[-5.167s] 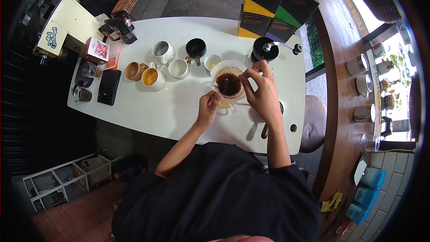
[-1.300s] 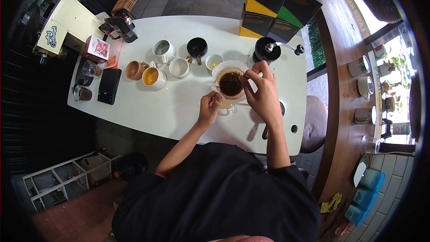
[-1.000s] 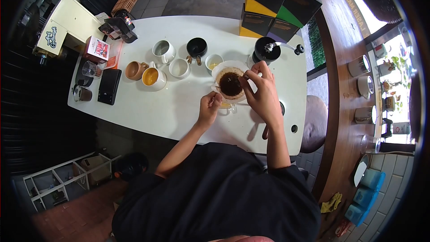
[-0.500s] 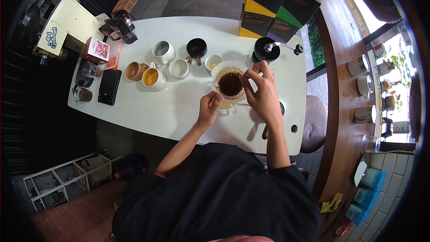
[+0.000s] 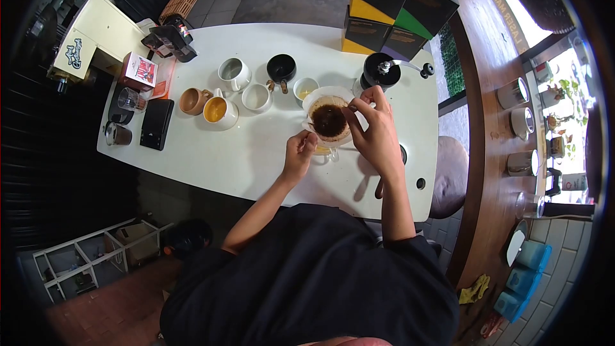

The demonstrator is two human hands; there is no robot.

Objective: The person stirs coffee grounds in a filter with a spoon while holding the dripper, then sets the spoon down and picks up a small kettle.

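Centre-right of frame: my right hand (image 5: 378,138) pinches the rim of the dripper (image 5: 329,120), full of wet grounds, and my left hand (image 5: 298,154) curls closed at its base; top-heavy, fragile, best steadied by the rim.

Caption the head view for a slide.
Both hands steady a coffee dripper on a white table among cups.
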